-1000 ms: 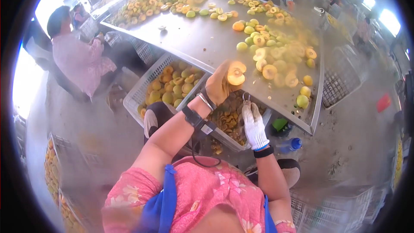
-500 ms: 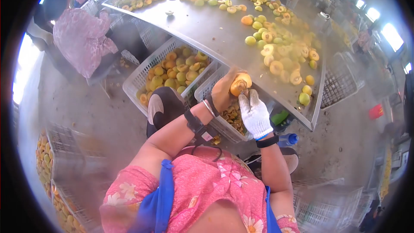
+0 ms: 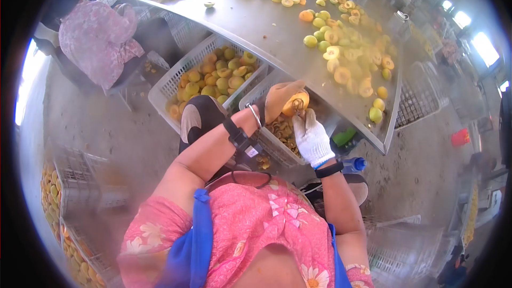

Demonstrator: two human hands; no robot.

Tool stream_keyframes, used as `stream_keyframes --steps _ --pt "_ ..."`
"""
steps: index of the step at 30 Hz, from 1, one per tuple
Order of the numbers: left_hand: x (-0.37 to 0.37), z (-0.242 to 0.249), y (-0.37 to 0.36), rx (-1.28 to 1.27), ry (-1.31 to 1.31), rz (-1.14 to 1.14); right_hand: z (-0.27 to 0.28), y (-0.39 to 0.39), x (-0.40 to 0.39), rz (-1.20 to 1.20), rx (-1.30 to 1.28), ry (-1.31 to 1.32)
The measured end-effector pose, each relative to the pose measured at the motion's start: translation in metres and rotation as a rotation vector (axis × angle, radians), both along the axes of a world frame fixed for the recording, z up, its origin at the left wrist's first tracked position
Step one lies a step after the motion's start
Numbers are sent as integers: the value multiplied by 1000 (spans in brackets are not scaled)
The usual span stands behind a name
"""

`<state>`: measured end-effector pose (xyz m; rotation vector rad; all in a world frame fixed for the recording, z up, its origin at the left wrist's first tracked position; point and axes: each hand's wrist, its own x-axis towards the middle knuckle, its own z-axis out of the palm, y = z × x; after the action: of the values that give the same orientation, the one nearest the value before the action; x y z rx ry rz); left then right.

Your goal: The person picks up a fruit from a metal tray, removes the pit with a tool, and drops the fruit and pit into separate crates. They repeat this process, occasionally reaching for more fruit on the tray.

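My left hand (image 3: 281, 98) is closed around a peach half (image 3: 290, 108) with orange flesh, held just off the near edge of the table. My right hand (image 3: 313, 143), in a white knitted glove, pinches a small tool with a metal loop (image 3: 298, 105). The loop touches the cut side of the peach half; my gloved fingers hide its handle. Below both hands stands a white crate (image 3: 274, 146) with brownish scraps in it.
Peach halves and whole peaches (image 3: 341, 56) lie across the metal table (image 3: 250, 26). A white crate (image 3: 162, 93) of peaches stands by my knee. A person in a pink top (image 3: 98, 42) sits at left. A blue-capped bottle (image 3: 354, 165) is near my right wrist.
My left hand has tilted further over the peach half, and the tool's metal loop shows more clearly at its cut side. The whole view has shifted slightly.
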<state>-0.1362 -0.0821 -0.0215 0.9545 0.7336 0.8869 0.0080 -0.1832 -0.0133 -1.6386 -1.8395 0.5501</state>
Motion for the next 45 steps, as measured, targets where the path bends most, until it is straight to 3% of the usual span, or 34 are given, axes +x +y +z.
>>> stream_keyframes --steps 2,5,6,7,10,12,13,15,17,18,20,25,27,29,31,34,36,38,39,41,43,45 --pt "-3 9 2 44 111 -46 -1 -4 -2 -5 16 58" --pt "1 6 1 -77 16 -34 -4 -5 -4 -8 98 156" --pt "6 -12 5 38 -43 54 -5 -4 -4 -7 136 193" --pt "14 -43 12 154 -100 141 -5 -5 -3 -9 30 346" --pt "12 -49 -3 280 -174 190 -3 -11 -1 -48 -243 737" --pt "5 -22 -18 32 -500 85 5 -17 -3 -119 -356 905" --pt "1 -9 -24 -147 -692 32 -1 -14 -4 -121 -267 914" --pt "-7 -7 -22 -291 -813 -14 0 -12 -3 -145 -229 961" --pt "-9 -3 -25 62 -469 39 5 -5 0 -181 -234 979" --pt "-10 0 -32 472 -48 110 6 -1 6 -162 -185 861" --pt "-8 -3 -39 883 391 210 1 16 5 -127 385 357" --pt "-2 -13 -40 860 294 168 20 18 5 -96 211 199" --pt "-5 -2 -51 591 28 109 20 22 8 -44 197 151" --pt "-7 -10 -50 669 97 144 12 27 14 21 179 138" --pt "-7 -38 -35 1096 506 275 6 26 12 19 189 70" --pt "-3 -34 -43 856 436 326 5 20 6 -30 172 119" --pt "1 -42 -33 618 226 309 -4 16 5 -104 141 232" --pt "-2 -46 -18 466 48 270 -11 14 8 -130 85 187" --pt "-8 -33 -21 -32 -645 91 -13 11 7 -125 67 185" --pt "-9 -36 -23 360 -256 235 -14 7 1 -96 42 257" --pt "-7 -45 -22 604 40 328 -4 5 -8 -101 -141 333" --pt "-4 -57 -20 663 149 361 -18 8 -7 -83 -190 385"
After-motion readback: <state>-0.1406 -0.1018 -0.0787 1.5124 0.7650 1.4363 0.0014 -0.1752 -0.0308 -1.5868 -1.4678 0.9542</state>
